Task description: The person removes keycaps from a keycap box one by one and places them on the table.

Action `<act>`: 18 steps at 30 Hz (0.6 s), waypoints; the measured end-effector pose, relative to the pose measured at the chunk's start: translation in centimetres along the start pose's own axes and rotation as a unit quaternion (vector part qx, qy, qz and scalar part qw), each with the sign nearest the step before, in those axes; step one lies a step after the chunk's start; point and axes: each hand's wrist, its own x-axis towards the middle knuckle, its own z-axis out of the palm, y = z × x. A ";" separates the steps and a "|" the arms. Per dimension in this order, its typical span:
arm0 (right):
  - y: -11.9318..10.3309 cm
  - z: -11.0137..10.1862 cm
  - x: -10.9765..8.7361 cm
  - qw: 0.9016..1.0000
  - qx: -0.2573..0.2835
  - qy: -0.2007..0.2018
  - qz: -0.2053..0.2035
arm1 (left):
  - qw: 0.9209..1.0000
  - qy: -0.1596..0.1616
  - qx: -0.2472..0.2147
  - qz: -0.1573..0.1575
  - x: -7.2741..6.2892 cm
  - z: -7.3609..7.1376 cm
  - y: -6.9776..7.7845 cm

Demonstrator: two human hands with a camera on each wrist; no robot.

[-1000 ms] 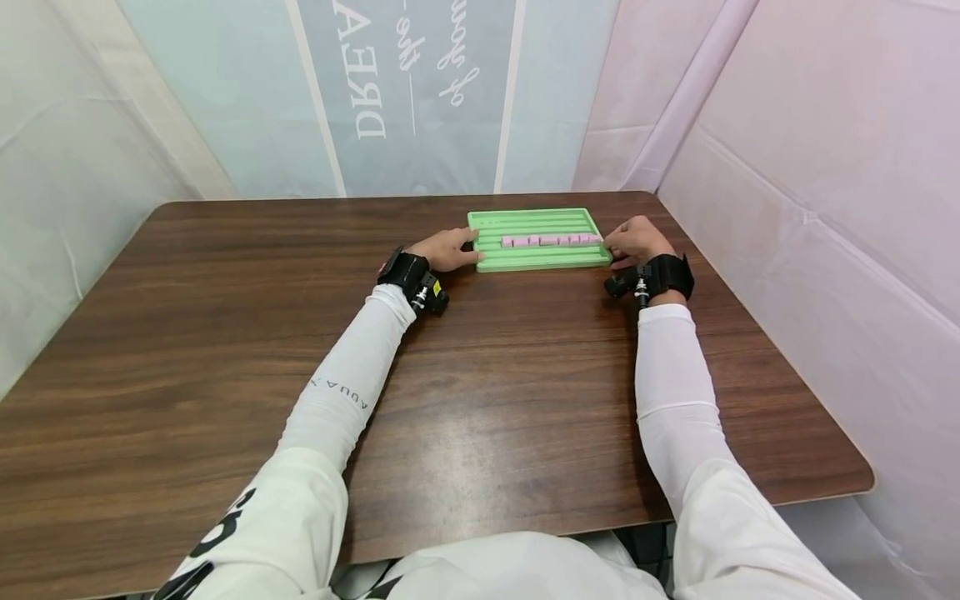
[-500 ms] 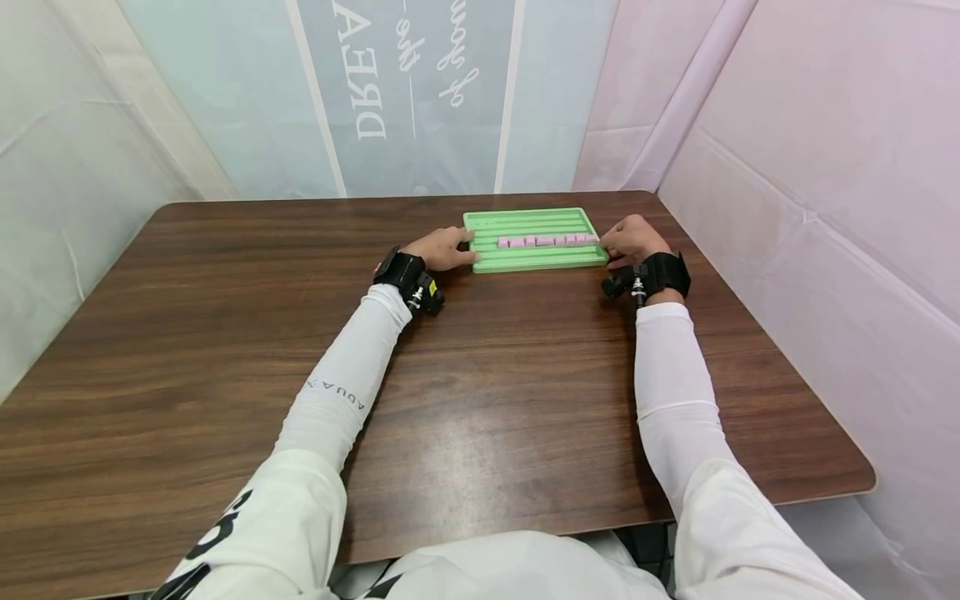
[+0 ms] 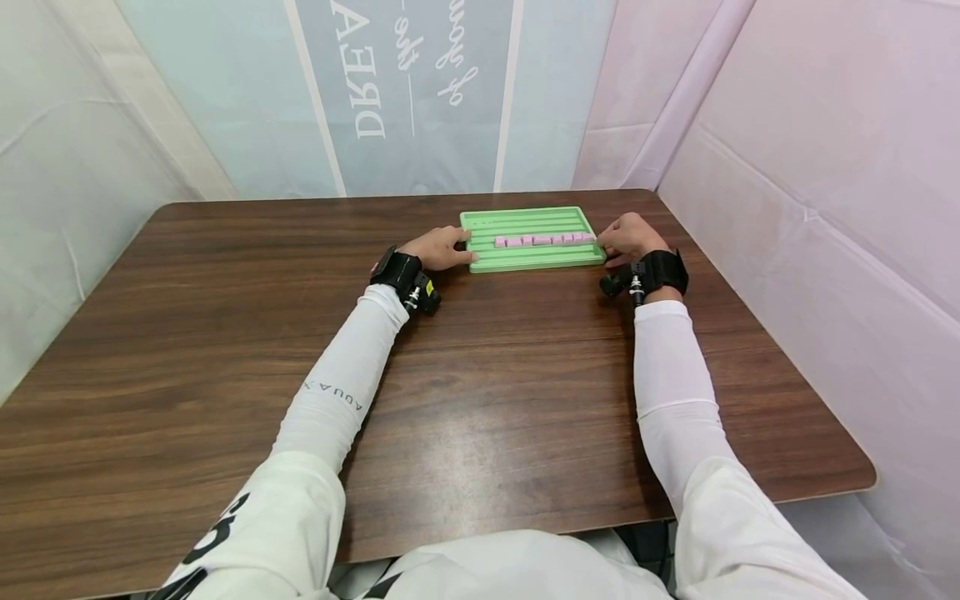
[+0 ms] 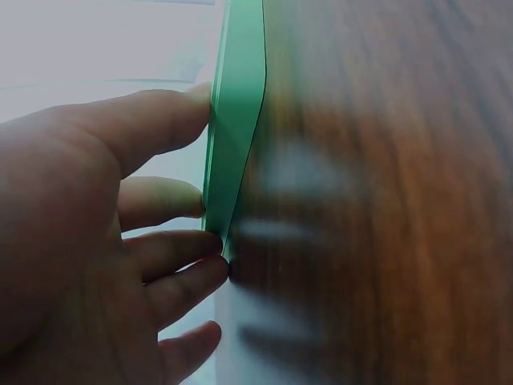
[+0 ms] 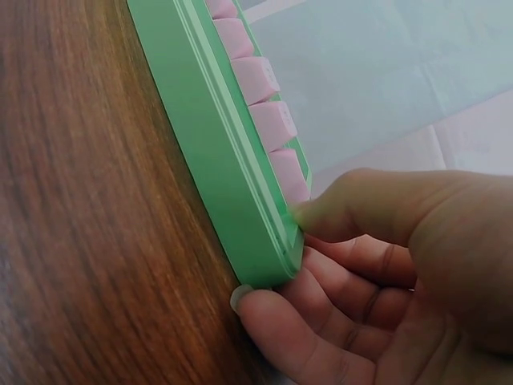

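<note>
A light green ridged tray (image 3: 536,265) lies near the table's far edge, with a single row of pink keycaps (image 3: 542,240) in one of its grooves. My left hand (image 3: 437,249) holds its left end. In the left wrist view, the thumb and fingertips meet the green side wall (image 4: 239,88). My right hand (image 3: 632,237) grips the opposite end. Up close in the right wrist view, the right thumb presses the top of the rim beside the last keycap (image 5: 290,178), and the other fingers curl against the tray's end, partly hidden behind it.
The brown wood-grain table (image 3: 510,375) stretches toward the person's body. A pale blue printed cloth (image 3: 420,100) hangs behind it, and a white sheet (image 3: 840,208) stands close along the right side. A black wrist camera (image 3: 422,293) is strapped to each wrist.
Both hands and the tray between them have shifted slightly to the left. The row of keycaps has moved along with the tray, and the hold of each hand looks the same.
</note>
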 end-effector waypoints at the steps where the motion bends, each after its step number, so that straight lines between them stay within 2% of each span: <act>1: 0.0 0.0 0.1 1.000 -0.001 -0.001 0.000 | 1.000 0.001 0.000 -0.001 -0.1 0.0 0.0; 18: -0.2 -0.1 0.4 1.000 -0.004 -0.023 0.012 | 1.000 -0.001 0.015 -0.021 -0.2 -0.2 0.0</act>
